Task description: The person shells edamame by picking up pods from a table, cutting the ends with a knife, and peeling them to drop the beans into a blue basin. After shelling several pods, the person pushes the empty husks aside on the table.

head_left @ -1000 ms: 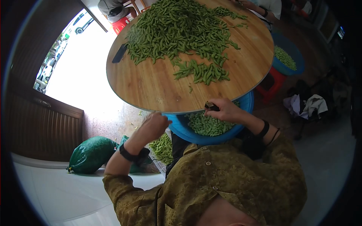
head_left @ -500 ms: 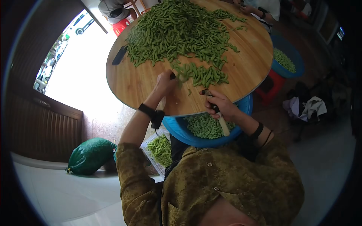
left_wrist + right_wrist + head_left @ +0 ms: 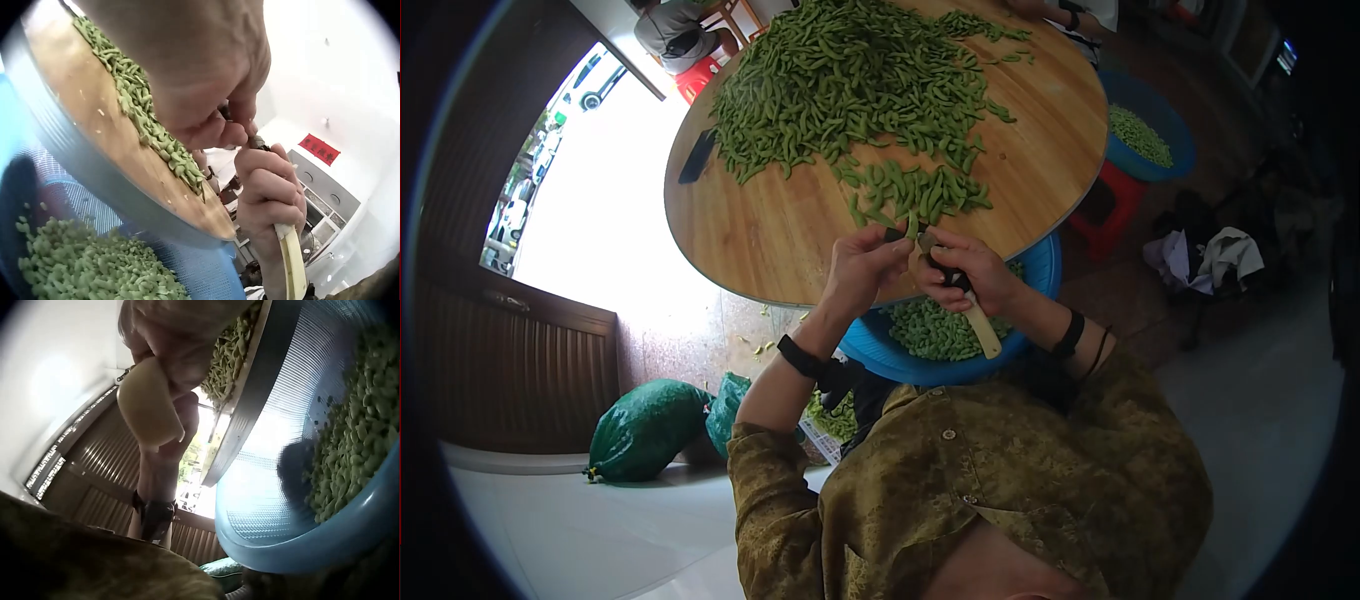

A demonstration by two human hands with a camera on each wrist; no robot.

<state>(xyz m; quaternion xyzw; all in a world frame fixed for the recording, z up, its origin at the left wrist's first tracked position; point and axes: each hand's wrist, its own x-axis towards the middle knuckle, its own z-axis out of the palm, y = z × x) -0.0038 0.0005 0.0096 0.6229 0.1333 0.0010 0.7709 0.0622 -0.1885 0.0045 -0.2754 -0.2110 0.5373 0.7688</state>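
In the head view my left hand (image 3: 866, 268) pinches a green bean pod (image 3: 913, 224) over the table's near edge. My right hand (image 3: 972, 272) grips a small hand tool with a dark upper part and a pale handle (image 3: 982, 332). The tool's working end meets the left fingertips, and fingers hide most of it. The left wrist view shows both hands close together, with the pale handle (image 3: 291, 259) sticking out below the right fist. Beyond the hands, loose pods (image 3: 930, 192) lie in front of a large heap of pods (image 3: 850, 90).
The round wooden table (image 3: 770, 240) holds the heap and a dark flat object (image 3: 697, 157). Under its edge a blue basin (image 3: 1045, 300) contains shelled beans (image 3: 356, 437). Green sacks (image 3: 645, 425) and a crate of pods (image 3: 832, 415) stand left. Another blue basin (image 3: 1175, 115) rests on a red stool (image 3: 1115, 205).
My left hand went from beside the table edge to the loose pods, then came back with a pod to the right hand. The right hand, holding the tool, has moved slightly left.
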